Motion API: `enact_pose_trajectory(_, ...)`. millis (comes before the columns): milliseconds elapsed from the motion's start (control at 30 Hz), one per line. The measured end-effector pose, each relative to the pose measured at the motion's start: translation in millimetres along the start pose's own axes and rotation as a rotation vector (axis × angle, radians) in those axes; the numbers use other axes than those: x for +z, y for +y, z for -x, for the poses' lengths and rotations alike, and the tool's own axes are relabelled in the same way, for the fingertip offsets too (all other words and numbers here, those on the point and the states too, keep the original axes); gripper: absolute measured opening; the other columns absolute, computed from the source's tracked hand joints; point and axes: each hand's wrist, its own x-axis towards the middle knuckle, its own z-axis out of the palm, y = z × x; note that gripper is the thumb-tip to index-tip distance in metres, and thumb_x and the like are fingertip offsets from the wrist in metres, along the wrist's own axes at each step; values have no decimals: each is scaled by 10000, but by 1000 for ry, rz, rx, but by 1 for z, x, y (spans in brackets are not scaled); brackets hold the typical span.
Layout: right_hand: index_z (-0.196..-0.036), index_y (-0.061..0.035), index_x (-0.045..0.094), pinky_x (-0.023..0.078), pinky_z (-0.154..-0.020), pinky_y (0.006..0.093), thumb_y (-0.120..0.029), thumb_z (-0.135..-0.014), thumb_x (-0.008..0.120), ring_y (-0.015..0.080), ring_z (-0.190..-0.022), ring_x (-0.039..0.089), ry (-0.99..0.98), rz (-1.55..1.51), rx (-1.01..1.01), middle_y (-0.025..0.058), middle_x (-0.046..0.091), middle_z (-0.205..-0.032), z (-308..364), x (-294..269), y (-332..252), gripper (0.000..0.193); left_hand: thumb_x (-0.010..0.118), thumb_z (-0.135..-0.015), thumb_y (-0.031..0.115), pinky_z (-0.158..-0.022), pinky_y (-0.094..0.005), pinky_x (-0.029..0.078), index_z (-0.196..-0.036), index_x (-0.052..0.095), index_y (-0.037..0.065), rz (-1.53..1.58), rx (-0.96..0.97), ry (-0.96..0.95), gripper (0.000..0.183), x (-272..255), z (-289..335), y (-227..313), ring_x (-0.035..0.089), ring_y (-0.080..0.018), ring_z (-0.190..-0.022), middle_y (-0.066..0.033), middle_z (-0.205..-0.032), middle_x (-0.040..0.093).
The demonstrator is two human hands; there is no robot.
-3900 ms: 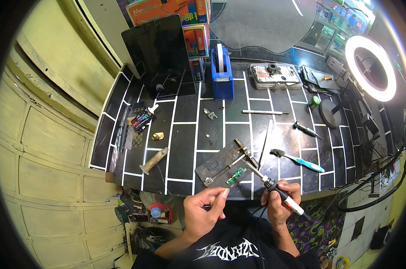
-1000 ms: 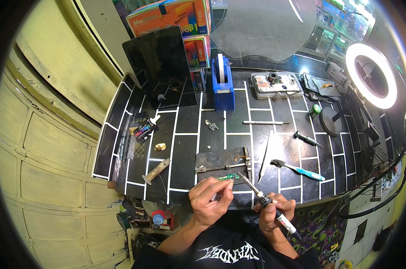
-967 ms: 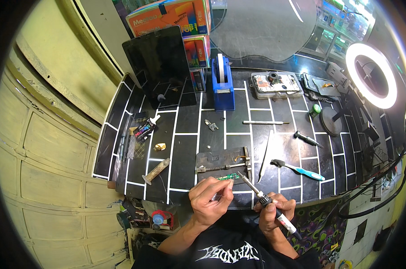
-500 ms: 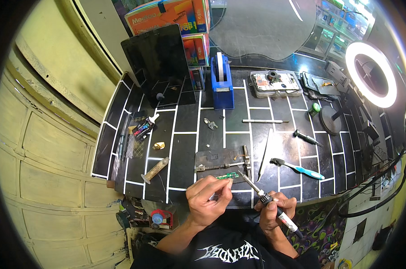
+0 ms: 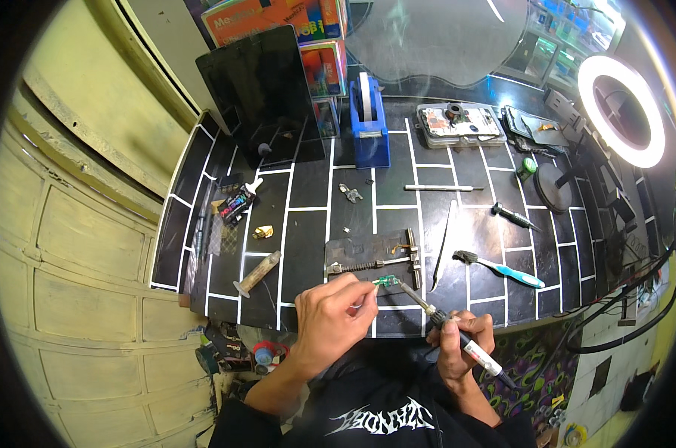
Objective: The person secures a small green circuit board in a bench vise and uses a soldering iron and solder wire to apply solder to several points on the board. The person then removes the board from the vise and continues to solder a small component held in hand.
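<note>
Between the fingertips of my left hand point(image 5: 336, 313) is a small green circuit board point(image 5: 387, 281), pinched at its left end. My right hand point(image 5: 463, 343) is closed round the handle of a soldering iron point(image 5: 481, 358), which slants up to the left. Its tip is at or very close to the board's right end; whether they touch I cannot tell. Just behind the board lies a dark holder with a spring and metal clamp bar point(image 5: 368, 254). Faint smoke shows farther back.
Nearby on the black, white-lined table point(image 5: 308, 216) lie a syringe point(image 5: 259, 274), tweezers point(image 5: 444, 246), a toothbrush point(image 5: 502, 270), a screwdriver point(image 5: 514, 216) and a metal pen-like tool point(image 5: 442, 188). Farther back stand a blue tape dispenser point(image 5: 371, 142), a dark tablet-like panel point(image 5: 263, 97) and a lit ring lamp point(image 5: 588, 97).
My left hand has shifted slightly left and its back is turned more upward. The iron's tip remains by the board. Smoke now shows. The whole view has tilted a little.
</note>
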Motion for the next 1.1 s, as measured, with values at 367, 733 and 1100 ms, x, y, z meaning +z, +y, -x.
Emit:
enact_pose_trajectory(367,-821,2,439,491,-474,312,16,-859,678,180,-461,579,-94,167,-10,106,559,-560,-7,7,-6,242,725,-810,91,-494,-324,447,-839,721,43,-54,-48,-75,56,-5,3,-3,634,-194,-520,-33,-689,619)
enact_pose_trajectory(733,-792,-1,446,508,-500,320,-9,-843,709,200,-471,576,-104,253,-7,106,549,-586,-6,7,0,269,724,-809,106,-515,-348,446,-822,716,53,-64,-108,-106,55,-3,1,-3,647,-205,-540,-28,-699,622)
enact_pose_trajectory(1100,-778,-13,442,502,-498,312,-19,-841,710,190,-470,580,-104,230,18,118,564,-573,-6,5,1,275,726,-801,106,-527,-359,449,-807,709,52,-69,-117,-120,57,-3,0,-3,638,-222,-546,-37,-702,627)
